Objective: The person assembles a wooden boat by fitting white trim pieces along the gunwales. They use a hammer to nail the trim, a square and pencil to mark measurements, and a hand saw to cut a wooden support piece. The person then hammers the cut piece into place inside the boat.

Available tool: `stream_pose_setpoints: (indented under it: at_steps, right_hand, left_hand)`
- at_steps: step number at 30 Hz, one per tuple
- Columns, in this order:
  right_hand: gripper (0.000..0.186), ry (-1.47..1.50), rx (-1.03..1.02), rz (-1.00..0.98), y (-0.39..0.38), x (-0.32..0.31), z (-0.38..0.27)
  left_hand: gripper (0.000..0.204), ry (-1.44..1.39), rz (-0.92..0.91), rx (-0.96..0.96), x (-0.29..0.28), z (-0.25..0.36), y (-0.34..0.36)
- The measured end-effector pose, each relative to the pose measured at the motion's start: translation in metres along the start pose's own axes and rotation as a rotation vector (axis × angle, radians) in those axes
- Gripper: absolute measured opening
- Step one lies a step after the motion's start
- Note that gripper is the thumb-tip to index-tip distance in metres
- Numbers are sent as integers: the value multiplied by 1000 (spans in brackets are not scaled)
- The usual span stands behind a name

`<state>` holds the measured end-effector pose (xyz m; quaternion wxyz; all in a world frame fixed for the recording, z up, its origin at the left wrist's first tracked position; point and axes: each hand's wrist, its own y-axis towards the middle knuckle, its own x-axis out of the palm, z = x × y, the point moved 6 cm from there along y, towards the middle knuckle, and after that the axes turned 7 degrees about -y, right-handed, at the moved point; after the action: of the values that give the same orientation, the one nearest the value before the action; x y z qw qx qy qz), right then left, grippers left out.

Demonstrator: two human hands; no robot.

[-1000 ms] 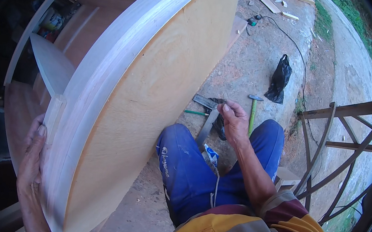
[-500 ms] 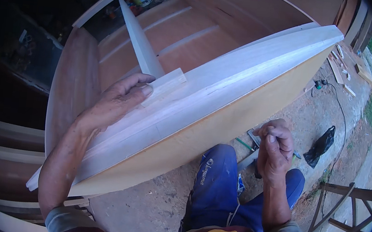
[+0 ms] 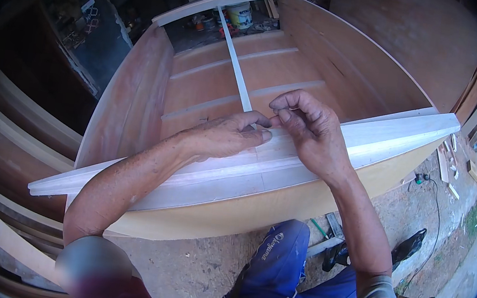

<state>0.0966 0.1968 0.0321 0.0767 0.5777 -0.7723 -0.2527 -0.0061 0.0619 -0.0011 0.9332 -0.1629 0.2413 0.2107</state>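
Observation:
My left hand (image 3: 231, 136) grips a short pale wood block (image 3: 265, 146), partly hidden, on the curved pale wooden rail (image 3: 387, 133) along the near side of a large plywood case (image 3: 295, 67). My right hand (image 3: 305, 133) is closed in a pinch just beside my left fingertips, over the block; whatever it holds is too small or hidden to name. A narrow white crosspiece (image 3: 234, 60) runs from behind my hands to the case's far end. The rail's outer face (image 3: 213, 217) is yellowish plywood.
Stacked wooden parts (image 3: 27, 142) stand at left. A metal square (image 3: 332, 233), green pencil (image 3: 316, 227) and black plastic bag (image 3: 406, 250) lie on the floor. Offcuts (image 3: 445, 167) and a cable (image 3: 438, 207) are at right; a bucket (image 3: 239, 14) is behind the case.
My right hand has risen from above the floor to the rail beside my left hand. The view has swung round, showing more of the case's inside; my left hand still grips the block.

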Motion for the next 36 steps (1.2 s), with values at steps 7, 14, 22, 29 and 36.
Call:
stream_pose_setpoints:
  at_steps: [7, 14, 22, 29, 36]
  right_hand:
    - [5, -43, 46, -26, 11, 10, 8]
    - [4, -55, 44, -32, 4, 13, 12]
    - [4, -83, 46, -36, 4, 13, 12]
    - [4, -120, 43, -30, 2, 10, 9]
    - [16, -186, 1, -37, -1, 12, 2]
  left_hand:
    - [39, -293, 12, 41, -1, 4, -5]
    - [32, -388, 2, 66, -1, 14, -14]
    - [15, -226, 297, 247, -14, 14, -22]
    - [12, -173, 330, 270, -11, 15, -22]
    - [12, -185, 373, 301, -10, 15, -21]
